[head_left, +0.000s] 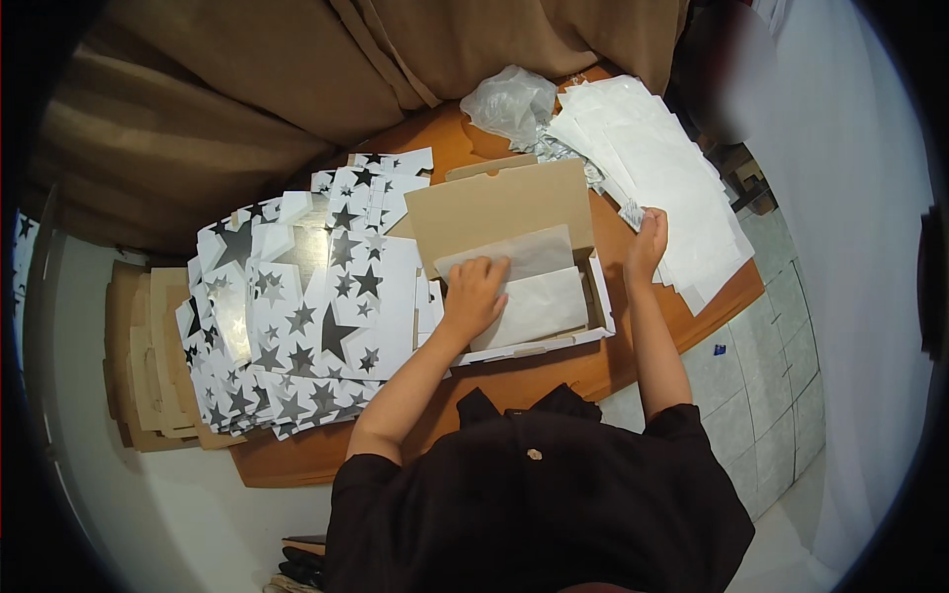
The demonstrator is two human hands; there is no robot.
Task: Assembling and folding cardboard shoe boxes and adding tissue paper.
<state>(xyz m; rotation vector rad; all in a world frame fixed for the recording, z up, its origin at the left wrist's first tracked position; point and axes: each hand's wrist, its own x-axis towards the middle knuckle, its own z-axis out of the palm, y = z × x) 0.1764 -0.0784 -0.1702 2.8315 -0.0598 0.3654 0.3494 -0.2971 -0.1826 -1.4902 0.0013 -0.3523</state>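
Observation:
In front of me stands an opened cardboard box [504,203], its brown lid raised at the back. White tissue paper [539,304] lines it, with one sheet leaning up against the lid. My left hand [476,296] rests on that paper at the box's left side, fingers spread and holding nothing. To the right of the box, my right hand [647,247] pinches a small white printed sachet [631,214] between thumb and fingers. The sachet is above the near edge of a stack of white paper sheets [652,158].
Flat white boxes with black and grey stars [336,326] pile up on the table's left. Brown cardboard pieces [158,346] stand beyond them. Behind the box lie a clear plastic bag [509,104] and more small sachets [563,150]. A brown curtain [247,79] hangs at the back.

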